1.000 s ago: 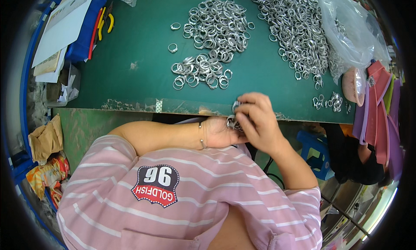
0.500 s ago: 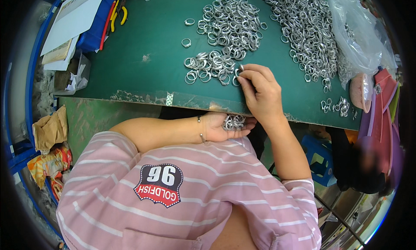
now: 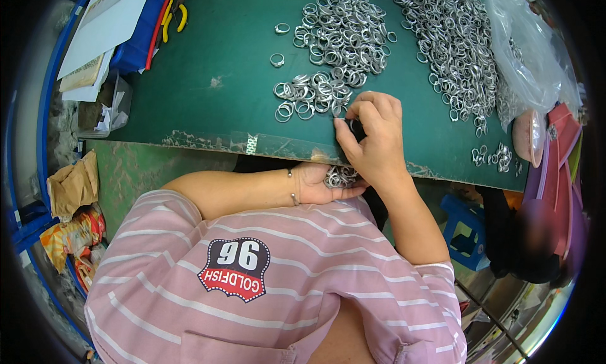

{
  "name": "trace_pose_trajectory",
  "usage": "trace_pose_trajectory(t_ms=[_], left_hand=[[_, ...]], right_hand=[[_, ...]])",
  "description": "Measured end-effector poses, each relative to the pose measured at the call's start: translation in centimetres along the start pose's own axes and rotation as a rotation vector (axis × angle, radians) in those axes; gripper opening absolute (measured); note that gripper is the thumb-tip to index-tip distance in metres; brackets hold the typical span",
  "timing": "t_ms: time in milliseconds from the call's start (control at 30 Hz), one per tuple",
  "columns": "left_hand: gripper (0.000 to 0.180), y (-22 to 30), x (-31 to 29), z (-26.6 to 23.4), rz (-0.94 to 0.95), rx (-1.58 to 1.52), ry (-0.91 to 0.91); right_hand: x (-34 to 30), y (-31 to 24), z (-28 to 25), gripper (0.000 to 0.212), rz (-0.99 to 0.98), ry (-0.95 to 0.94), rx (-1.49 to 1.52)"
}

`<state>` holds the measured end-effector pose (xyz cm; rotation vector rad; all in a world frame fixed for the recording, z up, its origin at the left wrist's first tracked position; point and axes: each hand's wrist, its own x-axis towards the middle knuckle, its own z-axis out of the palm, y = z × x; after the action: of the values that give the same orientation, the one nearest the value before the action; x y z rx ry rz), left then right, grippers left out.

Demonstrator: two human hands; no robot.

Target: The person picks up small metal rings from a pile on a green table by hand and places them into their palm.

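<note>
My left hand (image 3: 314,187) lies palm up just below the table's front edge. A small heap of silver metal rings (image 3: 339,176) rests in its cupped palm. Over the tabletop, my right hand (image 3: 377,134) has thumb and index finger pinched at the near right side of a small pile of rings (image 3: 309,94). A ring (image 3: 338,107) shows at those fingertips, partly covered by them. Directly behind the small pile, touching it, spreads a larger pile of the same rings (image 3: 344,33). Two single rings, a far one (image 3: 282,28) and a nearer one (image 3: 277,60), lie to the left.
The green table (image 3: 208,111) has a worn front edge. A big ring heap (image 3: 457,55) sits at the right beside a clear plastic bag (image 3: 527,55). Small ring clusters (image 3: 500,157) lie near the right corner. Yellow-handled pliers (image 3: 182,18) and a blue bin (image 3: 134,48) are far left.
My right hand has shifted slightly left and nearer, its fingers curling more. The ring seen upright at its fingertips before is now largely hidden. My left hand stays below the edge, its fingers slightly more curled.
</note>
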<state>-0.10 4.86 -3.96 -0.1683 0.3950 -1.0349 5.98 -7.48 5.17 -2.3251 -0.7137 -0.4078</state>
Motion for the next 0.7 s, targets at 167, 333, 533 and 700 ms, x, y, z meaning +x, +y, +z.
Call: trace_pose_trajectory(t_ms=[167,333,533,700], left_hand=[[0.038,0.0,0.1,-0.2,-0.011,-0.017,-0.065],[0.04,-0.1,0.3,-0.1,-0.035,-0.044,-0.061],[0.036,-0.1,-0.1,1.3,0.008,0.045,0.06],[0.04,0.0,0.1,0.1,-0.022,-0.073,-0.089]], right_hand=[[-1.5,0.8,-1.4,0.019,0.013,-0.089,0.101],[-0.7,-0.4,-1.5,0.029,0.099,0.031,0.001],[-0.3,0.5,-0.5,0.028,0.036,-0.029,-0.008],[-1.2,0.1,-1.7,0.028,0.046,-0.079,0.004]])
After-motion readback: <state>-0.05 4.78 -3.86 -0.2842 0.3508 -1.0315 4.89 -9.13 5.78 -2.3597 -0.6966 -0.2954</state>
